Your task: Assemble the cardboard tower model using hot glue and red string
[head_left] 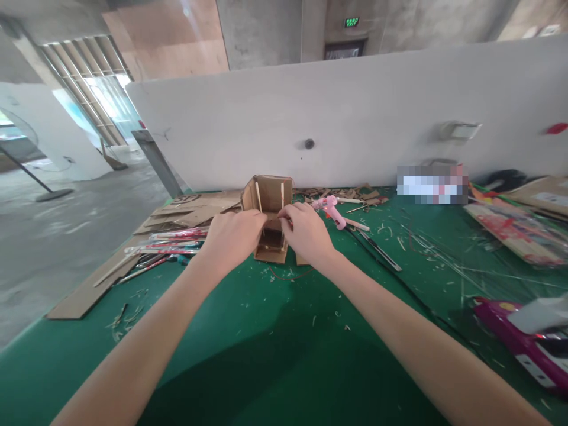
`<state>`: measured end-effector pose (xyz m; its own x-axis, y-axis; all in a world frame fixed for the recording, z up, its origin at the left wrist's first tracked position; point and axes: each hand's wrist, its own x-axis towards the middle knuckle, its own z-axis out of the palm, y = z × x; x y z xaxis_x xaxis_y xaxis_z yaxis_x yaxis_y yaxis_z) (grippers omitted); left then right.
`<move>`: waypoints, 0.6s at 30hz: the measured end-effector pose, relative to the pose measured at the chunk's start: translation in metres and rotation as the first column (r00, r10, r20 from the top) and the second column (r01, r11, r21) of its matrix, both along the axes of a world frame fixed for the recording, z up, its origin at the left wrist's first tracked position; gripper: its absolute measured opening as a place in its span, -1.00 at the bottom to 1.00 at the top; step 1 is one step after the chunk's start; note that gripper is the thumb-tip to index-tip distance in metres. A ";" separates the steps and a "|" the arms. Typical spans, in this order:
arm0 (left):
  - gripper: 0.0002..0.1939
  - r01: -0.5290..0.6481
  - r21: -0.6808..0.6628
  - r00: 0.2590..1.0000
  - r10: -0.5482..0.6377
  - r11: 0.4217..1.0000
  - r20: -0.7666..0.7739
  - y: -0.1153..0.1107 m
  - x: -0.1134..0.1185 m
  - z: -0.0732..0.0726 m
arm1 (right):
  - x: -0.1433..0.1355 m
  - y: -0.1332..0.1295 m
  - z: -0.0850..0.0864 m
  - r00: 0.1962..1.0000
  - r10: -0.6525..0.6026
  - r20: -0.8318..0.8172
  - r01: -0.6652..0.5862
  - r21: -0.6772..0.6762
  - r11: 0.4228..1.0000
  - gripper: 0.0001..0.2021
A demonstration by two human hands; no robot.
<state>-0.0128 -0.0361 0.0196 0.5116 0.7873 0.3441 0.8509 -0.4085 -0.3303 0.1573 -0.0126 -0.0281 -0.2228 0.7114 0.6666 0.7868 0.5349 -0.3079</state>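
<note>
A small open-fronted cardboard box [269, 190] stands on the green table, with two thin wooden sticks upright inside it. My left hand [237, 234] reaches to the left side of its front, fingertips closed on the edge of a small cardboard piece [274, 224] across the opening. From the right, my right hand [307, 229] pinches the same piece with thumb and forefinger. The fingers partly cover the piece and the sticks. Just right of my right hand lies a pink glue gun [332, 211].
Flat cardboard sheets [195, 207] and plastic-wrapped tools [171, 242] lie to the left. Cardboard scraps [350, 194] line the white wall. On the right are a utility knife [379, 249], a black cable, clear thin rods and a purple-and-white device [523, 340].
</note>
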 end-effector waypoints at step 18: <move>-0.06 0.171 0.237 0.465 -0.291 0.956 0.836 0.044 -0.014 -0.032 | 0.006 -0.004 0.017 0.939 0.331 -0.095 -0.319 0.127 0.939 -0.75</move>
